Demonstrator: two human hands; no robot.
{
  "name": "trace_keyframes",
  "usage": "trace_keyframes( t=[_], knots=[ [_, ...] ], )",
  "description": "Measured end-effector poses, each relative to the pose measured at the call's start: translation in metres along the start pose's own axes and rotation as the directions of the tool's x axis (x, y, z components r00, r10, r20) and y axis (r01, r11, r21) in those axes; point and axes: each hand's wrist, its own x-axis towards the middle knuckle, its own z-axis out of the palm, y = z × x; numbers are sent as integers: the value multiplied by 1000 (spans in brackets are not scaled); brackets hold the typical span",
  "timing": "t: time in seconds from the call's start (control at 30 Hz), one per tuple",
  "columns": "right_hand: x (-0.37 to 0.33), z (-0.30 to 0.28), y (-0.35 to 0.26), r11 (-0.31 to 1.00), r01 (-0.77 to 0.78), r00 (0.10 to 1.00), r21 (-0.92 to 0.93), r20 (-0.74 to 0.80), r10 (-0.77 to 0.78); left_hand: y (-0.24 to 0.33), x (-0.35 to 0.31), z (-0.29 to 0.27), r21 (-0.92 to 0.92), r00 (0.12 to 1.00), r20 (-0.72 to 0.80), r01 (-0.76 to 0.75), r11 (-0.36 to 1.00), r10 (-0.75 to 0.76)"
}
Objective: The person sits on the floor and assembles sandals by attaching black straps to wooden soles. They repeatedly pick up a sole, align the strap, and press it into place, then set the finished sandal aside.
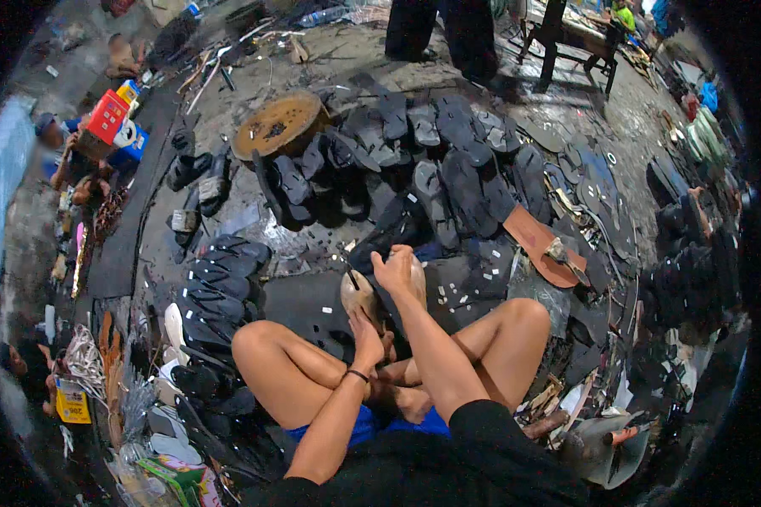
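Note:
My left hand (367, 336) is closed on the near end of a pale, foot-shaped form (358, 292), which looks like a shoe last. A black strap-like piece lies across the far end of this form. Just beyond and to the right, my right hand (395, 272) is closed in front of a second pale form (418, 277), partly hiding it. What its fingers hold is too small to make out. Black sandals (395, 228) lie right beyond my hands. Both hands are between my bent knees, above a dark mat (304, 300).
Rows of black sandals (454, 190) fill the floor ahead, beside a round brown stool (281, 122). More sandals (216, 291) are stacked at left. A brown sole (543, 247) lies at right, near scraps. Another person's legs (440, 34) stand at the back.

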Motion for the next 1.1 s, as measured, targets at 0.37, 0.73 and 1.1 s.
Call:
trace_keyframes(
  t=[0.37,0.73,1.1],
  knots=[
    [49,11,-10,925,-239,937,294,-178,299,-13,-2,3,215,958,-52,-265,940,282],
    [-27,-103,-12,854,-56,997,517,81,16,121,64,-85,-61,981,-44,-193,979,190],
    [24,-83,13,924,328,919,-198,-160,-361,52,198,-31,578,964,113,-260,773,240]
  ],
)
